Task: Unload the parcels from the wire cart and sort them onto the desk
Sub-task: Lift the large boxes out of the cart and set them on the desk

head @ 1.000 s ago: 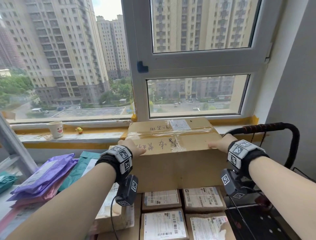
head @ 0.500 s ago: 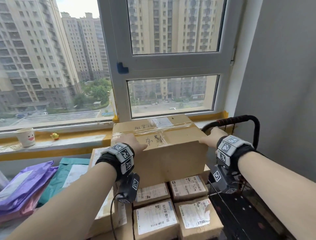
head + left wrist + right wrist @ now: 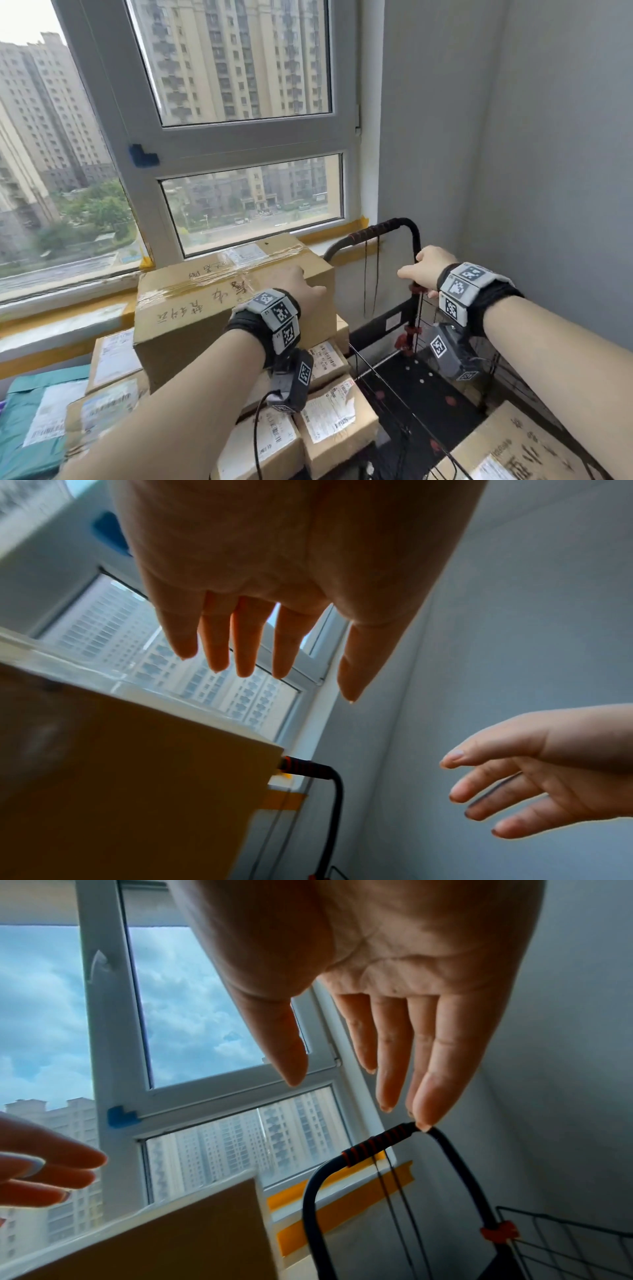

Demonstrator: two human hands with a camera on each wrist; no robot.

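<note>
A large taped cardboard box (image 3: 219, 301) with handwriting rests on a stack of small labelled parcels (image 3: 329, 418) on the desk. My left hand (image 3: 298, 284) hovers over its right end, fingers straight (image 3: 246, 653), holding nothing; the box (image 3: 120, 777) lies below it. My right hand (image 3: 421, 270) is open in the air above the black wire cart (image 3: 428, 387), near its handle (image 3: 376, 233). The right wrist view shows straight fingers (image 3: 387, 1069) over the handle (image 3: 377, 1145). Another handwritten cardboard box (image 3: 513, 448) lies in the cart at the lower right.
More labelled boxes (image 3: 113, 359) and a teal mailer bag (image 3: 37, 421) lie left of the stack. The window sill (image 3: 68, 322) runs behind the desk. A grey wall (image 3: 548, 171) closes in the cart on the right.
Both hands have come off the sides of the large box and moved right towards the cart. The box now rests on the small parcels. My view has swung right.
</note>
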